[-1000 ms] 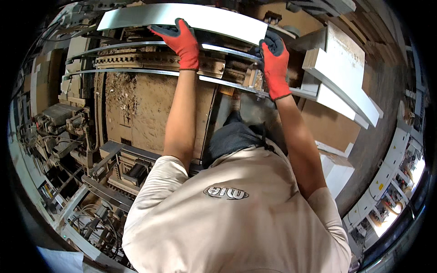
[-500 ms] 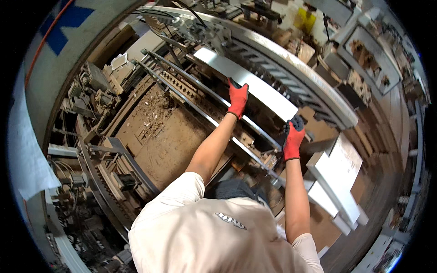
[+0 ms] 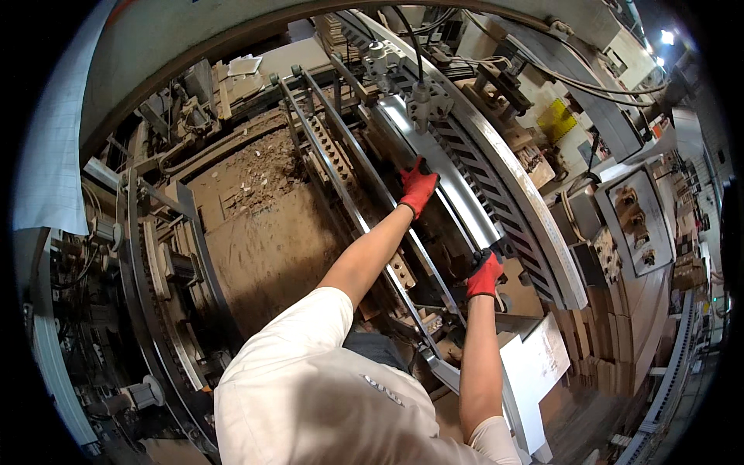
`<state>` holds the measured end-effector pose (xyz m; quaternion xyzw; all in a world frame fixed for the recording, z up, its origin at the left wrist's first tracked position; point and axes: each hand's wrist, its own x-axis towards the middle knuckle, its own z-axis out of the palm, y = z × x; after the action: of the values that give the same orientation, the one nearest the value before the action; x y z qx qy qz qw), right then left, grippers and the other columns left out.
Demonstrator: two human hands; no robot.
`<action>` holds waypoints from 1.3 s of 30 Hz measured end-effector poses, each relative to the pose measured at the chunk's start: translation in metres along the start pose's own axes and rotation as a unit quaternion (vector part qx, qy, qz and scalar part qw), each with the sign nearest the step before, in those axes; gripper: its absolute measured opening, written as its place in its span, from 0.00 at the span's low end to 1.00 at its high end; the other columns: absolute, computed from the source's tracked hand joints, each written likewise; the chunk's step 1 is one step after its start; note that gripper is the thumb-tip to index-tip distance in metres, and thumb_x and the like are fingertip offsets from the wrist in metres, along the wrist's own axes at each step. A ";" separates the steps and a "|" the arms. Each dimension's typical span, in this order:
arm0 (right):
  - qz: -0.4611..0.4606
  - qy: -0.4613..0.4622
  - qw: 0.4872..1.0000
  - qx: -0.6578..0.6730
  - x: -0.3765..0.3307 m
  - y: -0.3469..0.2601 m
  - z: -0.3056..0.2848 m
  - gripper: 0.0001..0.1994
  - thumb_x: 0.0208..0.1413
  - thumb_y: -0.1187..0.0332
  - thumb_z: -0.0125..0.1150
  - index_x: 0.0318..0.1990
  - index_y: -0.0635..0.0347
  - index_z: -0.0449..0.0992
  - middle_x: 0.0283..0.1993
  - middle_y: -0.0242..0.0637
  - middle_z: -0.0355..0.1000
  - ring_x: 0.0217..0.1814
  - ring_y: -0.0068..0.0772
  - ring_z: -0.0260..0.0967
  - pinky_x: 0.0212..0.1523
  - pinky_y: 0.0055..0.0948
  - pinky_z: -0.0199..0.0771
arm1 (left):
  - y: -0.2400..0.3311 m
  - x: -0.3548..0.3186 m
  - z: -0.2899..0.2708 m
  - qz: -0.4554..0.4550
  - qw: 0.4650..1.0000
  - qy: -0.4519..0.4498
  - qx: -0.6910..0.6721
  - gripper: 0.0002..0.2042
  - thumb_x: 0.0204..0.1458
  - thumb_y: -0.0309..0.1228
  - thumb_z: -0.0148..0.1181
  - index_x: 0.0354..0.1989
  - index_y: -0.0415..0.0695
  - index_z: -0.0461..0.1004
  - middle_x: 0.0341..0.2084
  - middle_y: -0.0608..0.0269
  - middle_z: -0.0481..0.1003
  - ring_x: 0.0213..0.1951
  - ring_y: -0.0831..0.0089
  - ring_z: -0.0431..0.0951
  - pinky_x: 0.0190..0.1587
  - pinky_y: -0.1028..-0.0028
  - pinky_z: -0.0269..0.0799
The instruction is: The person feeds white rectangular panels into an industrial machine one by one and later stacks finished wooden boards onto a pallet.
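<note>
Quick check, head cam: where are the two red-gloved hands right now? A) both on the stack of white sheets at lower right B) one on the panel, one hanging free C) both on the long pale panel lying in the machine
C: the left hand grips the long pale panel near its middle and the right hand holds its near end, both pressed on it in the machine.

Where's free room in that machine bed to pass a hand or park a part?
Freest patch: the brown dusty deck, bordered by the long metal rails on its right and the geared frame on its left, though debris litters its top. Crowded: around the white panel, where left hand and right hand grip between rails and slatted conveyor.
</note>
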<state>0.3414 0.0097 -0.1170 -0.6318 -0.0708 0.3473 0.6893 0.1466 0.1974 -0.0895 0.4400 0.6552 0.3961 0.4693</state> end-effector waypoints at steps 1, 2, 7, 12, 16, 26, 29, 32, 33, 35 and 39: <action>-0.002 -0.010 1.000 0.001 -0.005 -0.002 0.006 0.08 0.49 0.73 0.54 0.21 0.50 0.65 0.17 0.28 0.65 0.15 0.24 0.61 0.17 0.23 0.60 | -0.007 0.004 -0.006 0.004 1.000 -0.006 0.013 0.46 0.37 0.46 0.66 0.70 0.63 0.52 0.67 0.31 0.40 0.68 0.41 0.47 0.66 0.56 0.54; -0.004 -0.011 1.000 0.003 -0.011 -0.005 0.004 0.08 0.49 0.73 0.54 0.21 0.50 0.65 0.17 0.28 0.65 0.15 0.24 0.62 0.17 0.23 0.60 | -0.008 -0.003 -0.010 0.023 0.998 -0.021 0.057 0.49 0.35 0.47 0.68 0.70 0.61 0.50 0.67 0.30 0.40 0.68 0.40 0.46 0.66 0.56 0.54; 0.032 0.004 0.999 0.016 -0.015 -0.009 0.006 0.10 0.50 0.71 0.55 0.21 0.49 0.63 0.19 0.27 0.65 0.19 0.24 0.67 0.19 0.22 0.61 | -0.016 -0.050 -0.003 0.127 0.958 -0.100 0.235 0.62 0.28 0.52 0.74 0.73 0.53 0.37 0.66 0.27 0.42 0.68 0.37 0.46 0.65 0.53 0.53; 0.018 -0.079 0.996 0.039 -0.021 -0.011 -0.009 0.06 0.53 0.69 0.57 0.38 0.54 0.72 0.34 0.30 0.71 0.29 0.24 0.71 0.25 0.22 0.64 | -0.006 -0.063 -0.007 0.177 0.945 -0.100 0.255 0.65 0.26 0.55 0.75 0.72 0.45 0.38 0.64 0.28 0.47 0.66 0.37 0.51 0.62 0.46 0.55; -0.033 -0.109 0.993 0.021 -0.076 -0.034 -0.008 0.13 0.57 0.74 0.53 0.50 0.58 0.72 0.41 0.32 0.72 0.29 0.27 0.72 0.25 0.25 0.69 | -0.007 -0.061 -0.014 0.189 0.940 -0.087 0.271 0.65 0.25 0.57 0.75 0.71 0.43 0.41 0.64 0.29 0.47 0.66 0.38 0.50 0.62 0.44 0.55; -0.425 -0.217 0.784 -0.397 -0.172 0.000 -0.027 0.19 0.47 0.66 0.63 0.49 0.57 0.74 0.51 0.41 0.70 0.53 0.48 0.67 0.54 0.43 0.66 | -0.010 -0.056 -0.011 0.206 0.941 -0.073 0.258 0.64 0.26 0.57 0.74 0.71 0.44 0.41 0.66 0.29 0.45 0.68 0.38 0.47 0.63 0.46 0.54; -0.453 -0.223 0.743 -0.439 -0.172 0.006 -0.034 0.20 0.45 0.63 0.64 0.48 0.53 0.74 0.53 0.37 0.70 0.55 0.45 0.65 0.54 0.43 0.63 | -0.010 -0.059 -0.005 0.196 0.934 -0.072 0.289 0.64 0.26 0.59 0.74 0.71 0.44 0.42 0.66 0.28 0.42 0.67 0.37 0.49 0.66 0.54 0.54; -0.454 -0.248 0.739 -0.431 -0.174 -0.001 -0.034 0.21 0.43 0.63 0.65 0.48 0.52 0.74 0.53 0.35 0.69 0.55 0.44 0.65 0.55 0.43 0.63 | -0.014 -0.052 -0.007 0.207 0.931 -0.060 0.295 0.63 0.27 0.58 0.74 0.71 0.43 0.43 0.67 0.29 0.41 0.67 0.37 0.48 0.66 0.54 0.53; -0.454 -0.257 0.740 -0.425 -0.174 -0.004 -0.032 0.21 0.43 0.63 0.65 0.49 0.51 0.74 0.53 0.35 0.69 0.55 0.44 0.65 0.54 0.43 0.62 | -0.016 -0.049 -0.008 0.211 0.930 -0.054 0.295 0.63 0.27 0.58 0.74 0.71 0.43 0.44 0.67 0.29 0.40 0.67 0.37 0.48 0.66 0.54 0.52; -0.451 -0.255 0.743 -0.423 -0.173 -0.003 -0.035 0.22 0.43 0.63 0.66 0.49 0.50 0.74 0.53 0.34 0.69 0.55 0.43 0.65 0.54 0.43 0.63 | -0.014 -0.054 -0.007 0.210 0.932 -0.072 0.285 0.63 0.28 0.57 0.74 0.71 0.42 0.43 0.67 0.30 0.39 0.68 0.38 0.46 0.68 0.55 0.50; -0.441 -0.260 0.739 -0.438 -0.169 0.000 -0.037 0.22 0.44 0.61 0.65 0.50 0.52 0.74 0.53 0.34 0.69 0.56 0.42 0.64 0.55 0.42 0.62 | -0.013 -0.054 -0.008 0.208 0.933 -0.090 0.281 0.64 0.28 0.57 0.74 0.71 0.41 0.41 0.67 0.28 0.40 0.69 0.40 0.44 0.69 0.59 0.47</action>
<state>0.2344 -0.1169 -0.0659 -0.6473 -0.6623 0.0854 0.3675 0.1458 0.1420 -0.0850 0.7139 0.5888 0.2433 0.2907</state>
